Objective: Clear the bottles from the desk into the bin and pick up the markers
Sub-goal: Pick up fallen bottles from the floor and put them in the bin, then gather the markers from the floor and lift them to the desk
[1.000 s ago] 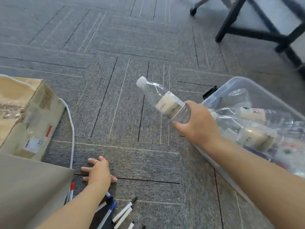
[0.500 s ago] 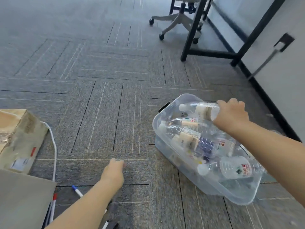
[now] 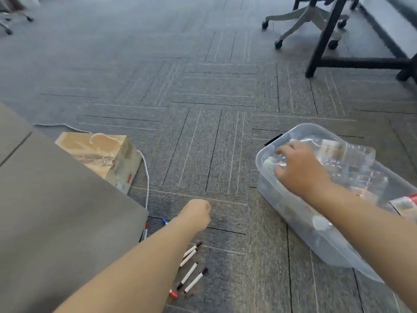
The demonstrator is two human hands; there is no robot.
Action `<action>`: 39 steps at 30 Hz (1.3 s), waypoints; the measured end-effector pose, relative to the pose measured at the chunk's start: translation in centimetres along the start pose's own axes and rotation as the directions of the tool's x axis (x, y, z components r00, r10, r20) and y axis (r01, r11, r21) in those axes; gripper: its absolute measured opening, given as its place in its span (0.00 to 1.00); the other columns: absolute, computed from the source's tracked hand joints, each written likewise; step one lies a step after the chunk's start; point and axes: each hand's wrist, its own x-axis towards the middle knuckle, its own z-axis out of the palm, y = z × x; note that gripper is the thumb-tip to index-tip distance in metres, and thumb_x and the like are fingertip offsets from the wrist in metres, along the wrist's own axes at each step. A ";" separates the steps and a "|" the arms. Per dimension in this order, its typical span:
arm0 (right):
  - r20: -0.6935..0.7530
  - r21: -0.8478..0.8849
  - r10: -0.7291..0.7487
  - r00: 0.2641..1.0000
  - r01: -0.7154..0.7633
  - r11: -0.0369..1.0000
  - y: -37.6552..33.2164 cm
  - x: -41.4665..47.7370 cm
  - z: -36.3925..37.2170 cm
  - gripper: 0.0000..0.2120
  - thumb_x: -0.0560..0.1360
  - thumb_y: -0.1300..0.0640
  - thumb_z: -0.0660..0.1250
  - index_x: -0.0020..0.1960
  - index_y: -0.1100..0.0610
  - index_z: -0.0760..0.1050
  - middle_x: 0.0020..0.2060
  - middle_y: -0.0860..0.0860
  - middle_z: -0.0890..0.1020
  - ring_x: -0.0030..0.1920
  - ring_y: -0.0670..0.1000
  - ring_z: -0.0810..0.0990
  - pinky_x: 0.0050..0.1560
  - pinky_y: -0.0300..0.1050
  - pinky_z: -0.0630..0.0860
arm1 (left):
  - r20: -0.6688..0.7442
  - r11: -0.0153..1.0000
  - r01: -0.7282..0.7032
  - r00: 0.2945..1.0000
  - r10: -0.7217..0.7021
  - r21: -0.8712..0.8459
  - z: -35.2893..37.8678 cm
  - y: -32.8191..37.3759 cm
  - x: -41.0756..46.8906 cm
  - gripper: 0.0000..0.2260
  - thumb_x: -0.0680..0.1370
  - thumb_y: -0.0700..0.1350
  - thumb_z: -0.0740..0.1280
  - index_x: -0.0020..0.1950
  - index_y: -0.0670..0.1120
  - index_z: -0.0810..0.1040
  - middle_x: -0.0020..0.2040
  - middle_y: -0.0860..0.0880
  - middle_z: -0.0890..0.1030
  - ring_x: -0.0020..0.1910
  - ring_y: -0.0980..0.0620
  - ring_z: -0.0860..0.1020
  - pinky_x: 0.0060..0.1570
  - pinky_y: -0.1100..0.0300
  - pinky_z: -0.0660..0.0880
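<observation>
My right hand [image 3: 300, 170] on clear plastic bottles [image 3: 356, 154] in a translucent bin [image 3: 293, 222].
My left hand [image 3: 196, 213], fisted, rests on grey carpet [image 3: 203, 143] near white-barrelled markers [image 3: 189, 273].

A taped cardboard box [image 3: 106, 159] is sitting on the grey carpet tiles [image 3: 203, 132], a white cord [image 3: 147, 181] trailing beside it. Office chair base [image 3: 295, 28] is hanging out behind a black desk leg [image 3: 323, 39].

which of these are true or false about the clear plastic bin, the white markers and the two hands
1. The clear plastic bin holds several clear plastic bottles. True.
2. The white-barrelled markers lie inside the bin. False: they lie on the grey carpet beside the left forearm.
3. The right hand is over the bin, at the bottles. True.
4. The left hand holds a bottle. False: its fingers are curled, low by the carpet, and no bottle shows in it.
</observation>
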 end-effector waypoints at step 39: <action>0.723 -0.087 0.200 0.661 -0.200 0.976 -11.5 -20.1 31.3 0.21 0.77 0.60 0.57 0.71 0.58 0.65 0.66 0.61 0.73 0.64 0.60 0.73 0.58 0.47 0.71 | 0.290 0.906 0.299 0.933 -0.212 -0.300 17.4 -20.1 -6.2 0.26 0.81 0.44 0.58 0.78 0.55 0.56 0.72 0.40 0.66 0.55 0.42 0.76 0.42 0.56 0.72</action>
